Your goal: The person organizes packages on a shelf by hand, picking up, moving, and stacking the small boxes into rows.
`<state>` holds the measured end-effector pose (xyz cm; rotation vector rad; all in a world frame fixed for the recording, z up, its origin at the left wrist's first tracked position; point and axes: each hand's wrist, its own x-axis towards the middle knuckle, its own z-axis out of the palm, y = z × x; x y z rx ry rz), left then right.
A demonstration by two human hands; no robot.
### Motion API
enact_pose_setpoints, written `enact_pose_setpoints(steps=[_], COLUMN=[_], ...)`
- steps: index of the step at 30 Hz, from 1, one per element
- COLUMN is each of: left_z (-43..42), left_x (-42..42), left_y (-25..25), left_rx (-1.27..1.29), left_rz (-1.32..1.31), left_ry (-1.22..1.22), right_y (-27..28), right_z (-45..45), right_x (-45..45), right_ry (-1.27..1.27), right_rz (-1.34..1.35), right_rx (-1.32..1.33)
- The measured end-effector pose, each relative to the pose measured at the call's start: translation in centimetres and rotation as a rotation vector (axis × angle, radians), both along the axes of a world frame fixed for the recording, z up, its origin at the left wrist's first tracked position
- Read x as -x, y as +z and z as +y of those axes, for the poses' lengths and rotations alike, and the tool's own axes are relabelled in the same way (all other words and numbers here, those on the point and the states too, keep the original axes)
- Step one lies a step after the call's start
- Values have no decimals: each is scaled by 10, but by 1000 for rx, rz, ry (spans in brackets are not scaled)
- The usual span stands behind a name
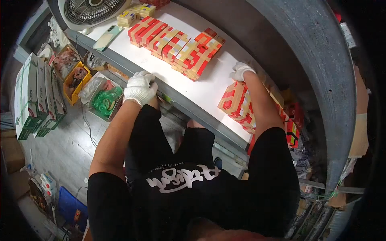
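Boxes in red and tan are forming a long row (175, 45) on the white worktop (213, 88), and I am taking that row as my landmark while I am watching from afar through the head camera. To the right of the row and apart from it, a second stack (235, 100) of red and tan boxes is sitting on the same worktop, and the wearer's right forearm is hiding part of it from me.

The right hand (242, 71), wearing a white knit glove, is lying at the far end of that stack, to the right of the row. Its fingers are bending inward, but I cannot tell whether they are gripping a box or only touching one. The left hand (140, 86), gloved alike, is resting at the worktop's near edge, in front of the row and apart from it. Its fingers are curling into a narrow shape, and I cannot tell whether they are holding anything.

Just beyond the row's left end, yellow packs (136, 14) are lying together, and a fan (94, 10) is standing farther left. A pale phone (107, 37) is lying left of the row. Below the worktop, left of the row, a yellow crate (73, 97) is holding dark contents, and green plastic (106, 100) is filling a box beside it.
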<state>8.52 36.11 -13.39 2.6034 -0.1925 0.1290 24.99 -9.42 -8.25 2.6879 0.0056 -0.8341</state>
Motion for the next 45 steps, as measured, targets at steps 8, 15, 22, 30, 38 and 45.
enact_pose_setpoints(steps=[8,15,22,30,38,45], left_z=[-1,0,1,1,-1,-2], left_x=[-1,0,-2,-3,-1,-1], left_y=[-1,2,5,5,5,6], left_rx=[38,40,14,16,-7,14], left_rz=[-20,-13,13,36,14,9], left_ry=[6,16,10,-10,0,20], right_y=[37,71,11,23,0,23], right_z=[27,102,112,82,32,76], right_x=[-1,-19,-78,-44,-12,-41], right_ry=[-115,16,142,60,131,176], right_rz=[-237,-260,-404,-320,-188,-335], right_rx=[-262,-938,-287,-369,-224,-298])
